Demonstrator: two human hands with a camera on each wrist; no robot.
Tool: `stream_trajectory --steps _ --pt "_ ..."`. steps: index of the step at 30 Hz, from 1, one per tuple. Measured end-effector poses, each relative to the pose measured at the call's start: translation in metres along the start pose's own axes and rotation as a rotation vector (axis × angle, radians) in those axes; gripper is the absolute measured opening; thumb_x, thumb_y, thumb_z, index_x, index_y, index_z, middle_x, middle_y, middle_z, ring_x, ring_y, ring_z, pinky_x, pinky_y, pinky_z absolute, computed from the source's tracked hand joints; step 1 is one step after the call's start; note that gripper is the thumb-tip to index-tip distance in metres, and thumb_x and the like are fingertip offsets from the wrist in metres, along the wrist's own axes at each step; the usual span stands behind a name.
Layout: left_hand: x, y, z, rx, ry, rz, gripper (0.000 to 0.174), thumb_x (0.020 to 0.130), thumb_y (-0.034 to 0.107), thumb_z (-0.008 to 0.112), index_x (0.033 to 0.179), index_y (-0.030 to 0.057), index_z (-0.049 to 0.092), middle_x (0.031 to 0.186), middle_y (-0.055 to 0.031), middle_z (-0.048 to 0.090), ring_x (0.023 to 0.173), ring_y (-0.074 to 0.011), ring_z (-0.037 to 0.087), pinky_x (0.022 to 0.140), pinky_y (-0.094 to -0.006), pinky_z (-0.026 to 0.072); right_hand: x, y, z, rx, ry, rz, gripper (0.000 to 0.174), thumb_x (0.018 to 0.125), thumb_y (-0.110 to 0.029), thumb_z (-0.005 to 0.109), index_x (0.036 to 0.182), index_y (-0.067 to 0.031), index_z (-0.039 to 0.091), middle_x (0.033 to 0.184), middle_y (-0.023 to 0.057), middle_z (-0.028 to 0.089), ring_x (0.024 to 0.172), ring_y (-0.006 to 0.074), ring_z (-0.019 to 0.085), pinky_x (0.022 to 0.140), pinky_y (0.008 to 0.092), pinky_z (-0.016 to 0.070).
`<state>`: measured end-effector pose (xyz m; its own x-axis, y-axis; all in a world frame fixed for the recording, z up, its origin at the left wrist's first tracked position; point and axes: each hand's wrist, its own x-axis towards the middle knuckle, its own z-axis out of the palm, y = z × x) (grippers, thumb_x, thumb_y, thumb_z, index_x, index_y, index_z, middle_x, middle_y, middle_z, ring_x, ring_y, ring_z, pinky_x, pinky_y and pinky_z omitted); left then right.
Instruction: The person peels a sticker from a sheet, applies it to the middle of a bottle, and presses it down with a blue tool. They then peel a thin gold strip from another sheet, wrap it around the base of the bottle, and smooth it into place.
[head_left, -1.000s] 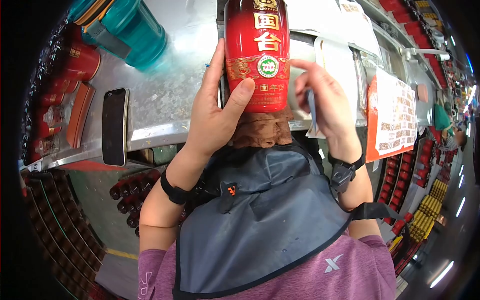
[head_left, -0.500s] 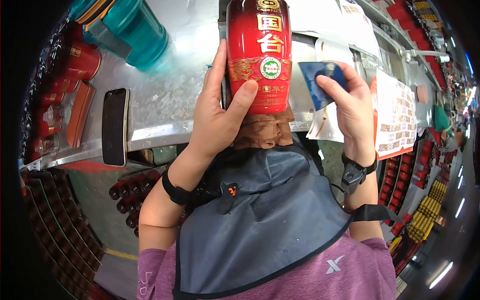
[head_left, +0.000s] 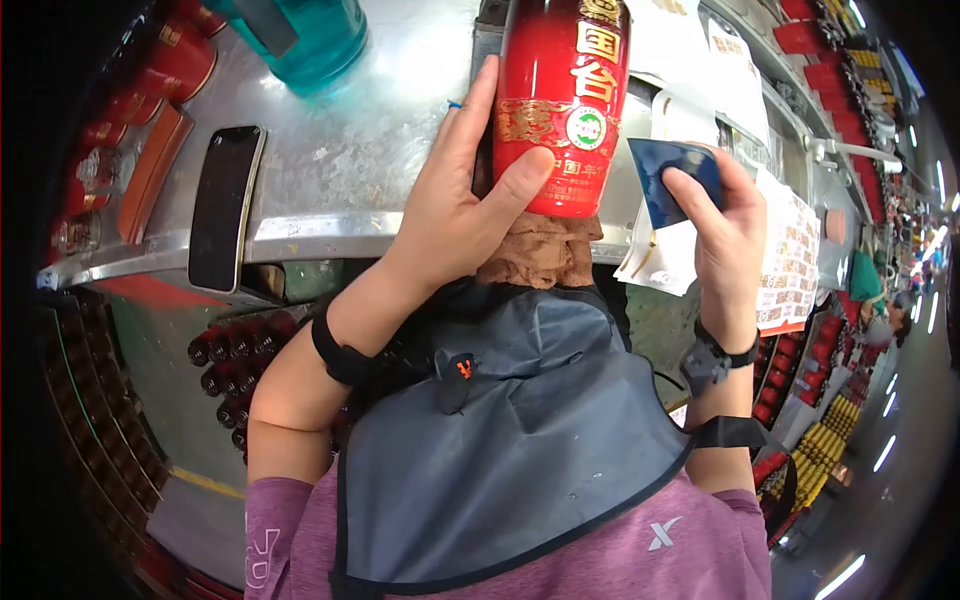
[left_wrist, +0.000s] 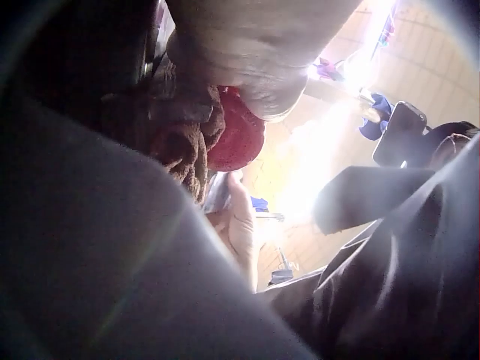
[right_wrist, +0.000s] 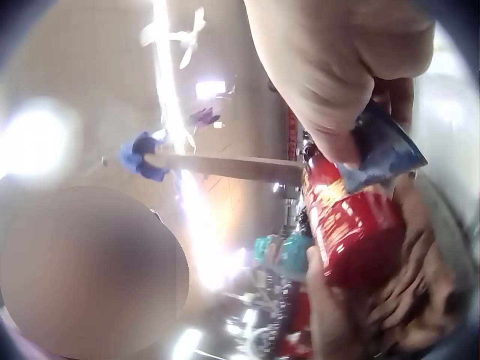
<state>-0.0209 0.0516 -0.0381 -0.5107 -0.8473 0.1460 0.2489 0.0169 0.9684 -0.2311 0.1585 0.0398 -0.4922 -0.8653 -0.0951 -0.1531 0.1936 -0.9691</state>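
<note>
A glossy red bottle [head_left: 560, 95] with gold characters and a round green-and-white seal lies at the top middle of the head view, its base toward the person. My left hand [head_left: 455, 215] holds it from the left, with the thumb across the front and the fingers along the side. Beside the bottle on the right, my right hand [head_left: 732, 240] pinches a thin, flat blue piece [head_left: 655, 190] between thumb and fingers. In the right wrist view this blue piece [right_wrist: 379, 154] overlaps the red bottle [right_wrist: 360, 232]. A folded brown cloth [head_left: 545, 250] sits below the bottle's base.
On the metal table [head_left: 330, 235] lie a black phone [head_left: 225, 205] and a brown-orange strip-shaped block [head_left: 155, 175]. A teal jug [head_left: 310, 45] stands behind them. Printed sheets [head_left: 790, 230] lie at the right. Racks of dark red bottles [head_left: 235, 355] stand below the table.
My right hand has moved away from the bottle's right side, bringing the blue piece's face into view. My left hand keeps its hold. The head view has shifted slightly.
</note>
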Motion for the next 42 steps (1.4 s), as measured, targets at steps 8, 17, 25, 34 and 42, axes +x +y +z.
stream_trajectory --steps 8,17,25,34,42 --pt "0.003 0.007 -0.022 0.543 -0.203 0.288 0.127 0.065 0.040 0.092 0.155 -0.0056 0.016 0.131 -0.0230 0.051 0.125 -0.0356 0.052 0.106 -0.0407 0.0420 -0.006 -0.035 0.019 -0.097 -0.167 -0.167 0.022 0.084 0.001 0.075 0.105 0.0024 0.070 0.096 0.0014 0.068 0.088 0.0078 0.062 0.079 0.0221 0.0493" --pt "0.003 0.023 -0.016 0.587 -0.153 0.184 0.116 0.064 0.023 0.091 0.156 -0.0001 0.024 0.143 -0.0213 0.049 0.132 -0.0347 0.049 0.110 -0.0424 0.0393 0.006 -0.044 0.023 -0.306 -0.340 -0.212 0.023 0.081 -0.001 0.076 0.103 0.0004 0.072 0.092 0.0018 0.067 0.086 0.0087 0.063 0.079 0.0233 0.0491" --pt "0.001 0.025 -0.014 0.619 -0.129 0.177 0.115 0.065 0.026 0.090 0.156 0.0002 0.024 0.133 -0.0197 0.054 0.122 -0.0339 0.054 0.103 -0.0403 0.0437 0.009 -0.062 0.031 -0.511 -0.411 -0.367 0.023 0.077 -0.001 0.074 0.099 -0.0005 0.072 0.084 0.0042 0.066 0.079 0.0122 0.062 0.070 0.0256 0.0476" --pt "0.000 0.025 -0.011 0.629 -0.106 0.198 0.115 0.064 0.024 0.089 0.156 -0.0007 0.024 0.131 -0.0200 0.054 0.119 -0.0345 0.055 0.100 -0.0398 0.0448 0.009 -0.071 0.036 -0.608 -0.414 -0.336 0.023 0.075 -0.001 0.074 0.097 -0.0011 0.073 0.082 0.0057 0.066 0.076 0.0157 0.063 0.069 0.0279 0.0485" --pt "0.001 0.019 -0.011 0.667 -0.091 0.257 0.113 0.065 0.033 0.087 0.153 -0.0040 0.026 0.121 -0.0229 0.053 0.107 -0.0408 0.057 0.090 -0.0443 0.0490 0.006 -0.074 0.047 -0.729 -0.521 -0.665 0.029 0.069 0.000 0.074 0.097 -0.0031 0.075 0.083 0.0052 0.065 0.077 0.0198 0.062 0.068 0.0287 0.0468"
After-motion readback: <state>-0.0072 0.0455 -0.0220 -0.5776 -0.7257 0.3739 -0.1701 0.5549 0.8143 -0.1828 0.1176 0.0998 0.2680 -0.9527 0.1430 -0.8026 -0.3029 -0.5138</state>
